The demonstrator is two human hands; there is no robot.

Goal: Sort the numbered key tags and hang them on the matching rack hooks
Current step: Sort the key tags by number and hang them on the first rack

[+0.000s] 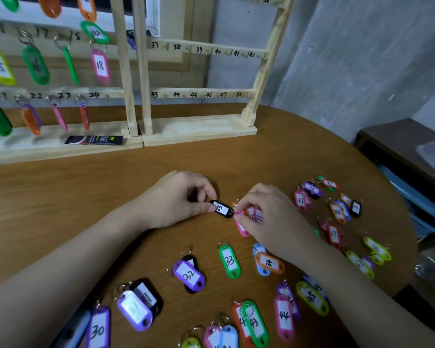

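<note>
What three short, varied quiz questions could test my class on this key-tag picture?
1. True or false: the left hand pinches a black tag.
2. The green tag on the table reads: A) 18 B) 33 C) 45?
3. Fill in: the right rack holds ___ tags on its hooks 37 to 48.

Key: 1 true; 2 B; 3 no.

Rack rail (209, 49) numbered 37–42; pink tag (100, 65) 18; green tag (229, 261) 33; purple tag (98, 329) 30.
</note>
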